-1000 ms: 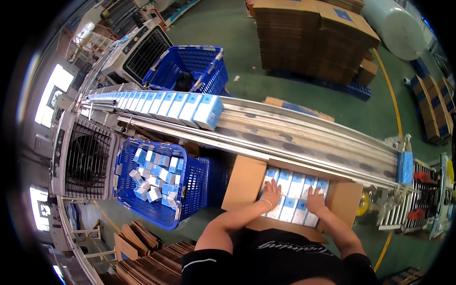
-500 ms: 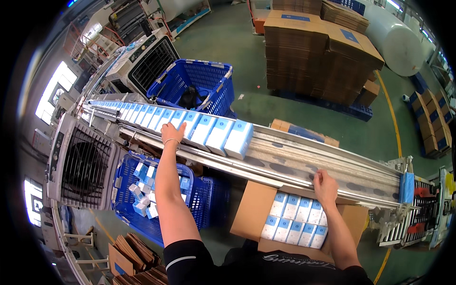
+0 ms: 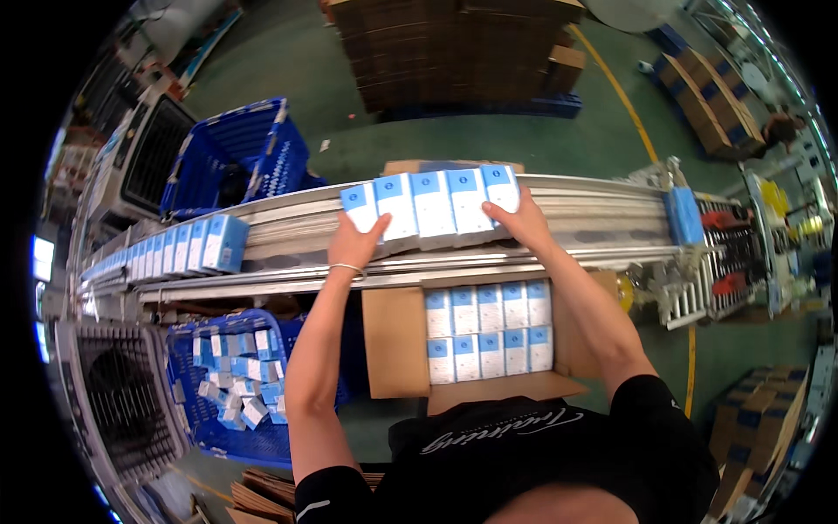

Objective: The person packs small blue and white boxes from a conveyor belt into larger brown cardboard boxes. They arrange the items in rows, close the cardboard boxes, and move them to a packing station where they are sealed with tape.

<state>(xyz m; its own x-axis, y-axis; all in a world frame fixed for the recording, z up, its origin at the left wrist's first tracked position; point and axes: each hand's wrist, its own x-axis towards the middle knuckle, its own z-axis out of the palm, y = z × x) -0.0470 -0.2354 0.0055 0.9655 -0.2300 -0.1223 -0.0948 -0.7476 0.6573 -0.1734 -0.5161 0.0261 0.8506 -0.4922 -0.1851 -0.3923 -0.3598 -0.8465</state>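
Note:
A row of several blue-and-white packs [image 3: 429, 210] is squeezed end to end between my two hands over the conveyor [image 3: 602, 210]. My left hand [image 3: 353, 240] presses on the row's left end, thumb on the front. At the right end, my right hand [image 3: 524, 220] closes in with its thumb over the last pack. Whether the packs are lifted off the belt, I cannot tell. Just below the conveyor, nearer my body, an open cardboard carton [image 3: 397, 341] holds similar packs in two visible rows.
More packs [image 3: 225, 244] stand in line on the conveyor's left. A blue basket [image 3: 188, 384] of loose packs is at lower left. Across the conveyor are another blue basket [image 3: 236, 148] and stacked flat cardboard [image 3: 454, 57]. A fan unit [image 3: 122, 397] stands far left.
My view has shifted right. Several packs have been separated from the line and moved right, above the carton. My right hand has come up from the conveyor's near edge to the row's right end.

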